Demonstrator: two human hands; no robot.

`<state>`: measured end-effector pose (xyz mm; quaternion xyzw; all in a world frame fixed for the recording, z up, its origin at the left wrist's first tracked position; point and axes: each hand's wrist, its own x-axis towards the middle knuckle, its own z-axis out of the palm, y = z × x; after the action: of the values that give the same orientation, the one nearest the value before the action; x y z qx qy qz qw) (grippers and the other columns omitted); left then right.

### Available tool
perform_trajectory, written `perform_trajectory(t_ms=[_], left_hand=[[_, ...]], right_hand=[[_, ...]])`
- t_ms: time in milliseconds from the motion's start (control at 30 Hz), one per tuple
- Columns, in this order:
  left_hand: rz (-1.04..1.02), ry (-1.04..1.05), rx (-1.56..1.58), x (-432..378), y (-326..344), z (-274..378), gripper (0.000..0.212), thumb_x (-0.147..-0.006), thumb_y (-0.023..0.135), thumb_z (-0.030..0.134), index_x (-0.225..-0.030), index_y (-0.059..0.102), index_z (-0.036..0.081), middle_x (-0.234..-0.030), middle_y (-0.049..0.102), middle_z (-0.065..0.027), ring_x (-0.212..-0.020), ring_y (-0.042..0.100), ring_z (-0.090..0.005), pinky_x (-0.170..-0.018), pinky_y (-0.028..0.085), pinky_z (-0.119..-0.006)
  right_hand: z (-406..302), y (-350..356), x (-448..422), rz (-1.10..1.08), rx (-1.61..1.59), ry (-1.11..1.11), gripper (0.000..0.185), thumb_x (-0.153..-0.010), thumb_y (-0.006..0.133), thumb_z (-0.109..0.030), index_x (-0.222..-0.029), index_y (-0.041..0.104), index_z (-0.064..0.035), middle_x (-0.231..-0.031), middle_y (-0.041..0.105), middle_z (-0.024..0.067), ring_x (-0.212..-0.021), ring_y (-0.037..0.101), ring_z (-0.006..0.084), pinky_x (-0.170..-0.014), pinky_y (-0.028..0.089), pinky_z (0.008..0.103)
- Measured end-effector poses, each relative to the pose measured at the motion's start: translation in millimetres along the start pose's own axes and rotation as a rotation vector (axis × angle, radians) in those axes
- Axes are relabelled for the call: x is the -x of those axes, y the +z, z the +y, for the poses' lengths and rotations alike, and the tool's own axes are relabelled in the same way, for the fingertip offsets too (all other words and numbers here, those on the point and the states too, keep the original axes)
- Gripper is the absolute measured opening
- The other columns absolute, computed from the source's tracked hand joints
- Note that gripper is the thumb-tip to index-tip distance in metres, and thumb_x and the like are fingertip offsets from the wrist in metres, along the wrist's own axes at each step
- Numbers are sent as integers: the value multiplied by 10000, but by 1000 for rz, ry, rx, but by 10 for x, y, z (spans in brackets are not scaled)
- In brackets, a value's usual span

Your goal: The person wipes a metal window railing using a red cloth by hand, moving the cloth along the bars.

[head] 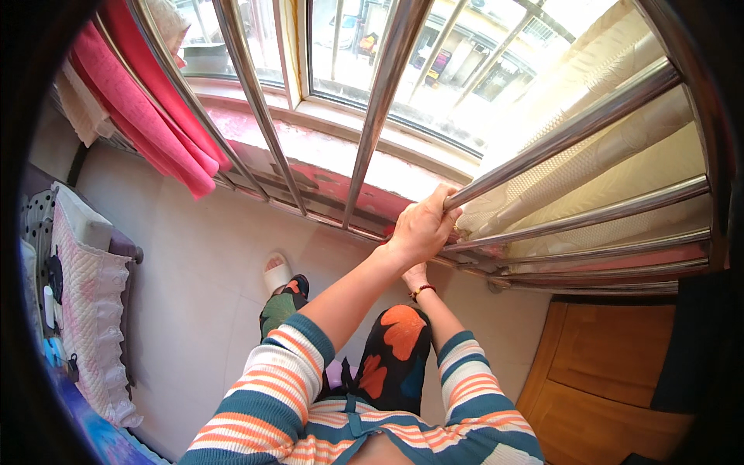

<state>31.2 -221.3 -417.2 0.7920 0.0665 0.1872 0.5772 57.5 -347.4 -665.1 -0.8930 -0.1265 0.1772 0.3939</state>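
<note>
My left hand [423,225] is wrapped around a stainless steel bar [558,136] of the window guard, at the near end of its visible length. Below it is my right hand [415,273], with a dark beaded bracelet [422,292] at the wrist. The left hand and forearm cover its fingers, so what it touches is hidden. A small patch of red shows beside the left wrist; what it belongs to is unclear. Behind the bars runs a window sill [325,142] with peeling pink and white paint.
Pink cloth [157,110] hangs over the bars at left. Behind the right-hand bars hangs a cream curtain [558,174]. A quilted, lace-edged cover [90,296] drapes furniture at left. A wooden panelled cabinet [607,354] stands at right. My slippered foot [276,273] rests on the pale floor.
</note>
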Motion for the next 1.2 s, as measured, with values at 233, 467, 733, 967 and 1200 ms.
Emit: perform_trajectory(t_ms=[233,467,733,967,1200], left_hand=[[15,9,-3,19,-19,-45,265,-961,561,243,-1166,465,105,-804,625,-200,-800,611,-457,-665,458,-508],[-98,23,-369,111,-67,-336,519,-919,598,297,-1356,418,82,-1094,613,-209,-1010,593,-406,-836,479,-490],[-339,-129,-731,332,-668,-498,596,-882,617,370,-1367,454,66,-1177,603,-165,-1098,579,-337,-875,486,-475],[-342,-185,-783,201,-781,-492,470,-892,602,386,-1252,553,89,-1152,621,-140,-1060,610,-318,-874,479,-481],[-439,-167,-733,97,-743,-373,454,-912,574,384,-1249,555,79,-1144,633,-157,-1064,619,-323,-891,483,-455]], right_hand=[[530,281,-54,-455,367,-8,356,-822,508,-71,-1152,642,-57,-1140,638,259,-1131,577,410,-930,479,473],[335,299,-175,-559,139,-385,335,-768,484,-14,-1059,651,-4,-1043,661,269,-1029,618,405,-884,483,456],[-1521,-69,139,-667,822,-963,445,-866,532,-115,-1310,548,-103,-1392,510,145,-1282,461,326,-1068,349,467],[-862,391,-174,-51,1207,-1108,410,-886,534,-143,-1293,570,-97,-1302,578,124,-1216,521,302,-1011,401,444],[53,949,-81,-393,1337,-664,343,-918,513,-239,-1202,693,-167,-1385,557,70,-1396,340,278,-1112,253,518]])
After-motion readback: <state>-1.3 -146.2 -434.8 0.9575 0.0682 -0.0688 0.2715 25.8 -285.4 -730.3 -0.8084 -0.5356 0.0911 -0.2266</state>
